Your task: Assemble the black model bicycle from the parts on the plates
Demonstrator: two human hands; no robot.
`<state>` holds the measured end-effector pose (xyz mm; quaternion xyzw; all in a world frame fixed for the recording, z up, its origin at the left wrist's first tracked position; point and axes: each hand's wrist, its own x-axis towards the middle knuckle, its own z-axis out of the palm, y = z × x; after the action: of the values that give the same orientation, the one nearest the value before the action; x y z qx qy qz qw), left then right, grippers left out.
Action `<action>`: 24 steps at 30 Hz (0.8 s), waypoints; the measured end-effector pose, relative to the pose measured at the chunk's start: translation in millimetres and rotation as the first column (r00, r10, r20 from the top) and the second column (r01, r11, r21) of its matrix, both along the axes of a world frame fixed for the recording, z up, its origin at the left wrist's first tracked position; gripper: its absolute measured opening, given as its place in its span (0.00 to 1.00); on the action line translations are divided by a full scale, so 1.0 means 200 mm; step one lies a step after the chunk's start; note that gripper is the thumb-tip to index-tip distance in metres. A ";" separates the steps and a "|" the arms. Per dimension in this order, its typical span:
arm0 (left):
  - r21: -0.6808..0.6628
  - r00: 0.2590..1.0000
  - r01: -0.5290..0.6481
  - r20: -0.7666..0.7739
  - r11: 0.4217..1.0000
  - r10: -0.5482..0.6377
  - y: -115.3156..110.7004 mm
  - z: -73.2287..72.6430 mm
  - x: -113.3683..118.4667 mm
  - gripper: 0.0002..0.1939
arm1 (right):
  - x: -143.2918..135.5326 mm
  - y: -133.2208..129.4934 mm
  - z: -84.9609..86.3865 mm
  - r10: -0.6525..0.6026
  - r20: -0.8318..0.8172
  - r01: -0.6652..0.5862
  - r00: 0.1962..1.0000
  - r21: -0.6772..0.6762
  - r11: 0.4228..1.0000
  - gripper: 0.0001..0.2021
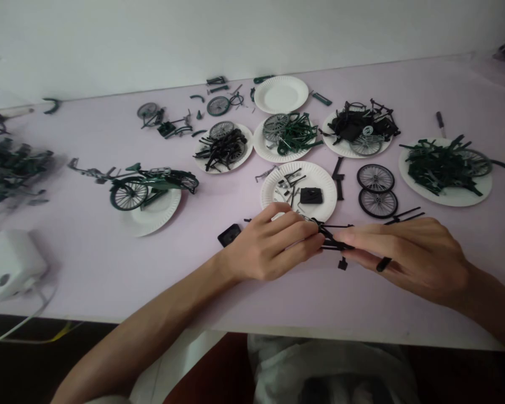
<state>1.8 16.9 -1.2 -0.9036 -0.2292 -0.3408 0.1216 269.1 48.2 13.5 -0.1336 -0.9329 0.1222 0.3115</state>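
Grey shirt [332, 365] at bottom edge, below front of worktop [151, 303]. White box-shaped adapter [14, 261] with cable near left. Black model-bike frame [332, 240] is between the two hands, just above worktop. Left hand [273, 247]: fingers curled, pinching its left end. Right hand [416, 261]: thumb and fingers pinching its right end; small black piece [384, 264] at those fingers. Black pedal-like bit [342, 264] just below frame, can't tell if attached. Shallow black tray piece [229, 235] beside left hand. Beyond: paper plate [330, 193] with small parts, two overlapping spoked wheels [376, 178] right of it, green model bicycle [162, 184] over another plate at left. Farther: four plates of parts, screwdriver [440, 119] at right.
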 end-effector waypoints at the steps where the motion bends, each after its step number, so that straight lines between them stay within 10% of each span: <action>1: 0.005 1.000 -0.004 -0.002 1.000 0.004 0.00 0.00 0.00 0.02 | 0.00 0.00 0.00 -0.013 0.000 0.013 1.000 0.000 1.000 0.24; 24: -0.009 1.000 0.022 -0.006 1.000 -0.022 0.00 -0.03 0.02 0.03 | -0.02 -0.02 -0.04 -0.050 -0.043 0.048 0.998 -0.047 0.998 0.17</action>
<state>5.8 16.7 -6.7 -0.9075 -0.2207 -0.3385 0.1145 264.9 44.0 5.9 -0.1608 -0.9192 0.1389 0.3316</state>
